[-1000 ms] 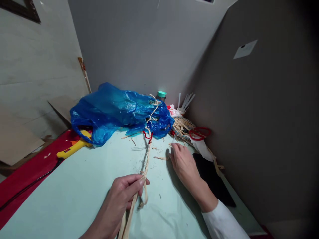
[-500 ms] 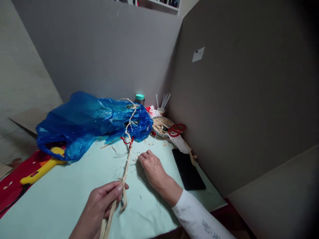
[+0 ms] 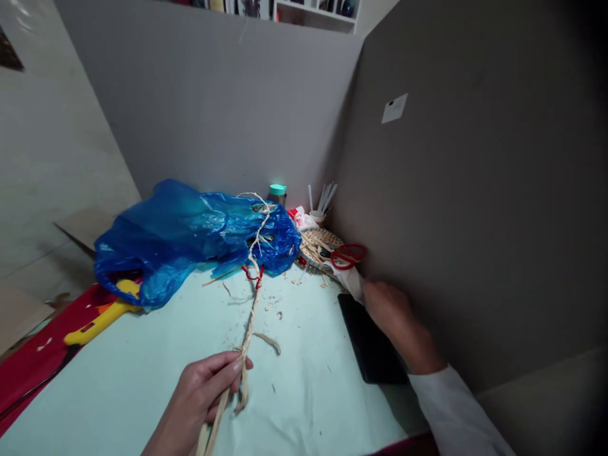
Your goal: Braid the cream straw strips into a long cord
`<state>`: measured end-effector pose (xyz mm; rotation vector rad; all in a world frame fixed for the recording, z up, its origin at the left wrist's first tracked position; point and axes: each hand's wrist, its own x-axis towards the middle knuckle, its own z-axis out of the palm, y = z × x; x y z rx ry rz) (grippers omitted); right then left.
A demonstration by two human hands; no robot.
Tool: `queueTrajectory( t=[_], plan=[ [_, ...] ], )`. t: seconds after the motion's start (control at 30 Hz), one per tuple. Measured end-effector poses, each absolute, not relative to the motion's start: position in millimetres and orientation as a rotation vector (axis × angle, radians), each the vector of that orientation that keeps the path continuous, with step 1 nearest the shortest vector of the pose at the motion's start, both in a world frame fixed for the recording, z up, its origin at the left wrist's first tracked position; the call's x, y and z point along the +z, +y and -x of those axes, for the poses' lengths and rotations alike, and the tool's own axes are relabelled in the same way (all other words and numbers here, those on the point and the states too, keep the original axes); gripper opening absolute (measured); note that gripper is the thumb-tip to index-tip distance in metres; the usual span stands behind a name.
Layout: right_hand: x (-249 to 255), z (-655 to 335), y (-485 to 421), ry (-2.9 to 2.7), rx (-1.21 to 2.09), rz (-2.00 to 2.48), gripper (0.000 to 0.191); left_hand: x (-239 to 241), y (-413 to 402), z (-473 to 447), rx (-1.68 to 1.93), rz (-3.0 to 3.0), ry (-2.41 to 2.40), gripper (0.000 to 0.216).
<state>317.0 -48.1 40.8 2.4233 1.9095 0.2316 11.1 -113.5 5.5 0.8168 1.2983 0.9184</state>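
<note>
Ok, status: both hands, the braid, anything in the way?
Left fingers pinching braid. Right hand at white sheet, grip hidden. Possible snag: blue bag under braid's far end; loose scrap nearby.

– Blue bag point(image 3: 190, 234)?
– Thin plastic, glossy, crinkled.
– Braid point(image 3: 251, 320)?
– Looks like dry plant fibre; matt, rough, frayed.
– Yellow handle point(image 3: 101, 322)?
– Smooth hard plastic, slight sheen.
– Table cover point(image 3: 156, 361)?
– Matt, lightly creased; cloth or plastic, can't tell.
– Partition point(image 3: 204, 101)?
– Smooth, matt.
– Black slab point(image 3: 367, 339)?
– Smooth, dull.
– Sleeve point(image 3: 453, 411)?
– White cloth, matt.

A craft workspace: grey partitions point(image 3: 199, 107), a basket point(image 3: 335, 236) of pale strips point(image 3: 317, 244) (plus a braid point(image 3: 251, 320)).
</note>
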Motion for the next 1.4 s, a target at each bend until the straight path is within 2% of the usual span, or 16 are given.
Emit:
queueTrajectory(
  t=[0.2,0.47,0.7,0.87,1.1,1.2,1.27,1.3,1.4],
  plan=[
    [29.5,-311.1,-35.9,1.852,0.198,-2.361,0.036,1.4,-113.8,-8.7,0.900,-0.815,1.279,0.033],
    [30.4,-312.0,-32.6,1.825,0.239,-2.311,0.034,1.6,-113.4,-8.4,0.874,-0.815,1.269,0.032],
    [23.7,-317.4,-22.4,1.820,0.422,-2.350,0.026,1.8,-113.1,-7.6,0.862,-0.866,1.222,0.032],
    [21.3,-322.9,-15.8,1.800,0.458,-2.375,0.028,-3.7,-112.1,-4.6,0.845,-0.860,1.224,0.032],
    [49.5,-326.6,-44.7,1.897,0.531,-2.428,0.023,-9.0,-111.4,-1.1,0.835,-0.838,1.190,0.033],
    [63.7,-328.8,-59.4,2.094,0.496,-2.599,0.024,-7.7,-111.4,-1.7,0.841,-0.831,1.168,0.031],
    [67.6,-326.8,-62.5,2.332,0.240,-2.812,0.032,-6.2,-111.9,-1.8,0.842,-0.829,1.150,0.030],
    [67.5,-324.1,-62.2,2.449,-0.031,-2.910,0.035,-5.4,-112.2,-1.7,0.842,-0.828,1.145,0.030],
    [60.4,-309.6,-58.0,2.528,-1.271,-2.909,0.035,-3.5,-113.1,-1.3,0.846,-0.825,1.132,0.029]
  ],
)
